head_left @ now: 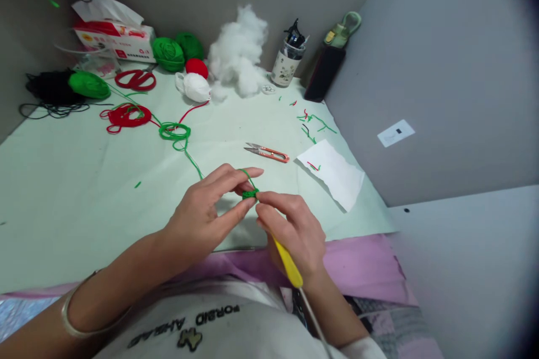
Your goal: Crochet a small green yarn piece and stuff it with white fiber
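My left hand (206, 210) pinches a small green crochet piece (250, 194) between thumb and fingers, with green yarn (190, 156) running over the index finger back to a loose coil (174, 131). My right hand (295, 230) is closed round a yellow-handled crochet hook (288, 263), its tip at the green piece. Both hands work close together just above the near edge of the pale green table (84, 190).
Red-handled thread snips (268, 152) and a white paper scrap (332, 172) lie beyond my hands. Farther back are green (168, 53), red (197, 67) and white (196, 87) yarn balls, red yarn loops (125, 115), black yarn (50, 90), white stuffing (239, 53), a tissue box (115, 39), a jar (287, 61) and a dark bottle (326, 70).
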`<action>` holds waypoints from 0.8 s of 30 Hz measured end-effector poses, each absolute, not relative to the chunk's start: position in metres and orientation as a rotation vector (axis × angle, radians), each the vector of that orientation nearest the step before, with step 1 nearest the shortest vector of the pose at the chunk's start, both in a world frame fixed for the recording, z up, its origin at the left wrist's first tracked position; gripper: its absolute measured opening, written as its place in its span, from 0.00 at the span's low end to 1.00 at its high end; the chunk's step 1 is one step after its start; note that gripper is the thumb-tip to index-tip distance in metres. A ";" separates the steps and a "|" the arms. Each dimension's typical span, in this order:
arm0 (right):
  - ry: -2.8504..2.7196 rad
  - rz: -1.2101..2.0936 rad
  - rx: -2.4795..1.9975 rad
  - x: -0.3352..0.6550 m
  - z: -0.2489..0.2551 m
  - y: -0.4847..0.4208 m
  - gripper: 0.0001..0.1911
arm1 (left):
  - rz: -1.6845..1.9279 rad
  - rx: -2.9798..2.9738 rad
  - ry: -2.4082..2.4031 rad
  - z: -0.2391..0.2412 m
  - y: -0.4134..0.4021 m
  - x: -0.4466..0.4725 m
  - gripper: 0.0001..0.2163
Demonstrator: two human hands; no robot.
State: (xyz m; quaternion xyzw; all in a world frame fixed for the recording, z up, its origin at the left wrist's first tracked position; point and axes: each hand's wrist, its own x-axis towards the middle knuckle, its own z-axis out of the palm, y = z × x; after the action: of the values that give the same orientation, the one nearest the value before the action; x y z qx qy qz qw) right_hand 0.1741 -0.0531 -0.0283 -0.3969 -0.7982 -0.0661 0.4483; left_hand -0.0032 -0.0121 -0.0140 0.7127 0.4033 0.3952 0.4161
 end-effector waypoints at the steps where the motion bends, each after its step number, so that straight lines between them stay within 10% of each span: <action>1: -1.960 -0.211 -1.010 0.172 -0.031 -0.053 0.17 | 1.011 1.736 1.016 -0.015 -0.012 -0.002 0.15; 10: -1.870 -0.367 -0.946 0.174 -0.051 -0.049 0.20 | 0.857 0.969 0.774 -0.014 -0.015 0.005 0.23; 24: -1.072 0.919 -0.773 0.173 -0.033 -0.042 0.08 | 0.799 1.024 0.705 -0.016 -0.005 -0.005 0.15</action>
State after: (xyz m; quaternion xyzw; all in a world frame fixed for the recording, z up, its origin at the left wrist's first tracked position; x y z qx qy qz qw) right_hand 0.1732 -0.0425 -0.0331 -0.3460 -0.4801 0.4116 0.6932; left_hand -0.0053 -0.0054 -0.0157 0.4668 0.3213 0.3643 0.7390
